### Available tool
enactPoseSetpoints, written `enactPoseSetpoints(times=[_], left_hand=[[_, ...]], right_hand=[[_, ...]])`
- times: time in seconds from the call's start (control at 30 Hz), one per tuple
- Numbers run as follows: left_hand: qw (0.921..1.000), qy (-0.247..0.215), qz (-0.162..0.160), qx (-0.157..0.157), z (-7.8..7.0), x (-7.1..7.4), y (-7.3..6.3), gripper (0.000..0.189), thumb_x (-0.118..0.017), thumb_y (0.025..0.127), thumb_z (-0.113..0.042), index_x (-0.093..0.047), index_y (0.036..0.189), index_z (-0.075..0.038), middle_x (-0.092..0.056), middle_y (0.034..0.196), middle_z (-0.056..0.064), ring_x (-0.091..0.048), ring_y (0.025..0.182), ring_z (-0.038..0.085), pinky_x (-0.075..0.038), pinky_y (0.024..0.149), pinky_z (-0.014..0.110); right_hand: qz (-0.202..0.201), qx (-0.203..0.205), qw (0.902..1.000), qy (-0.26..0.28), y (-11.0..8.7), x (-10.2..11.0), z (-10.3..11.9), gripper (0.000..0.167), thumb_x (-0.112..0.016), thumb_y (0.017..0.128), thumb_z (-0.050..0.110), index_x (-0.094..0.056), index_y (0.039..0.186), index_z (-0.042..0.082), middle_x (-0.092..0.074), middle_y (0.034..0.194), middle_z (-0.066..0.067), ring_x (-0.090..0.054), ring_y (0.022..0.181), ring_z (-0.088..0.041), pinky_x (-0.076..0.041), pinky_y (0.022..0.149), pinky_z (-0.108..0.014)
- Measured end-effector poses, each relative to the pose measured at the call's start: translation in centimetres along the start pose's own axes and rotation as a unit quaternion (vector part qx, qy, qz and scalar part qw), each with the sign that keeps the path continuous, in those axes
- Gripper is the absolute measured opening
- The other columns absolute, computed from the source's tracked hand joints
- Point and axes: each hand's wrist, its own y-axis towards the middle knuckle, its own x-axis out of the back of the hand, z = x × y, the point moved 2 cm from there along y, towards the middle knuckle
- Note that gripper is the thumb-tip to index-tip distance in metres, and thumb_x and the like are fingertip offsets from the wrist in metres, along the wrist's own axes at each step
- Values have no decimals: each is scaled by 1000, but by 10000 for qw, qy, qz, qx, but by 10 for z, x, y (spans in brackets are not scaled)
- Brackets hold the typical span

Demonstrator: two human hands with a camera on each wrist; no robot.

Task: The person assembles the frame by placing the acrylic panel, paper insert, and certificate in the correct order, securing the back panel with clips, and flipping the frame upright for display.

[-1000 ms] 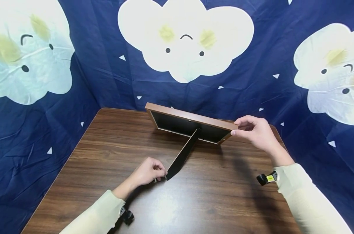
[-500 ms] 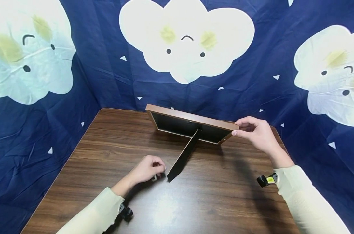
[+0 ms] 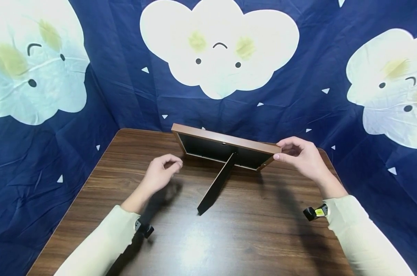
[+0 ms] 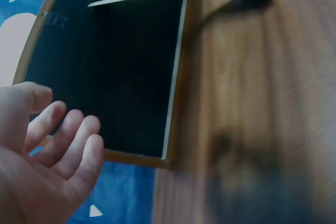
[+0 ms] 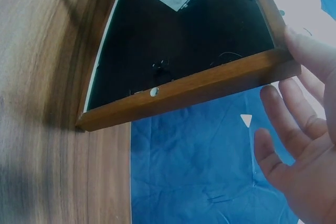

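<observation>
A brown wooden picture frame (image 3: 225,138) stands near the back of the table with its black backing (image 5: 178,40) facing me. From the backing, a black easel leg (image 3: 217,186) slants down to the tabletop. My right hand (image 3: 299,155) pinches the frame's upper right corner between thumb and fingers. My left hand (image 3: 160,172) hovers over the table, left of the leg and just short of the frame's left end. Its fingers are loosely bent and hold nothing, as the left wrist view shows. The picture side of the frame is hidden.
The dark wood-grain table (image 3: 125,184) runs up to a blue curtain (image 3: 125,92) printed with white clouds and small triangles, which surrounds the back and sides. Small black cameras are strapped at both wrists.
My left hand has left the foot of the easel leg and moved up and left, towards the frame's left end. The frame and my right hand have stayed almost still.
</observation>
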Motion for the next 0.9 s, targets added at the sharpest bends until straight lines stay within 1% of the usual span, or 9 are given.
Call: enactPoseSetpoints(times=[0.1, 0.2, 0.3, 0.37, 0.47, 0.57, 0.63, 0.8, 0.9], left_hand=[[9992, -60, -392, -6, -5, 11, 10, 13, -65, 98, -11, -74, 105, -4, -74, 91, 17, -65, 69, 11, -52, 60, 21], [9967, 97, -809, -24, -10, 21, 19, 14, -66, 98, -14, -74, 105, -5, -73, 90, 15, -63, 69, 9, -50, 61, 19], [9921, 161, -1244, -33, -15, 28, 28, 15, -68, 97, -16, -73, 106, -5, -73, 91, 12, -62, 72, 7, -48, 66, 17], [9887, 3, -1500, -23, -19, 31, 33, 17, -68, 97, -15, -72, 109, -4, -72, 96, 13, -60, 75, 3, -48, 69, 15], [9831, -469, -1766, -54, -23, 33, 41, 22, -68, 96, -11, -70, 115, 0, -72, 106, 18, -61, 79, -1, -49, 73, 12], [9787, -904, -1838, -160, -27, 33, 47, 26, -67, 97, -10, -68, 119, 3, -72, 111, 22, -65, 80, -2, -52, 72, 11], [9779, -1001, -1818, -247, -30, 33, 50, 26, -68, 97, -12, -70, 119, 3, -72, 110, 23, -67, 80, 0, -54, 70, 12], [9808, -730, -1766, -376, -35, 34, 56, 25, -69, 98, -17, -74, 116, -1, -75, 104, 19, -67, 77, 2, -54, 70, 14], [9820, -551, -1764, -387, -37, 34, 59, 24, -71, 96, -18, -75, 113, -1, -75, 109, 17, -65, 80, 2, -52, 72, 14]], right_hand=[[4, 36, 9998, 186, 1, 1, 0, 35, -85, 83, 8, -72, 116, 5, -73, 101, 1, -69, 84, -3, -55, 71, -15], [-36, -2, 9994, 350, 1, 3, 0, 34, -84, 85, 8, -72, 116, 4, -73, 102, 6, -69, 86, -3, -56, 72, -15], [-102, -95, 9990, 436, 0, 4, -1, 31, -82, 87, 8, -72, 115, 3, -73, 100, 9, -69, 85, -3, -56, 72, -16], [-127, -126, 9991, 381, -1, 4, -2, 30, -81, 88, 9, -72, 116, 3, -72, 99, 12, -68, 84, -3, -55, 71, -15], [-184, -190, 9993, 278, -5, 5, -6, 28, -80, 90, 13, -73, 116, 5, -72, 98, 15, -67, 82, -4, -53, 70, -16], [-226, -243, 9991, 263, -10, 4, -12, 26, -78, 92, 15, -73, 116, 7, -72, 97, 17, -66, 81, -4, -53, 69, -17], [-247, -267, 9987, 357, -12, 2, -16, 26, -78, 92, 14, -73, 117, 7, -72, 97, 18, -66, 82, -3, -52, 68, -17], [-340, -229, 9974, 600, -15, -3, -23, 26, -77, 92, 11, -72, 116, 3, -72, 98, 19, -67, 83, 0, -53, 70, -15], [-416, -273, 9964, 689, -17, -6, -24, 25, -76, 93, 13, -72, 115, 3, -72, 98, 19, -69, 83, -1, -54, 71, -16]])
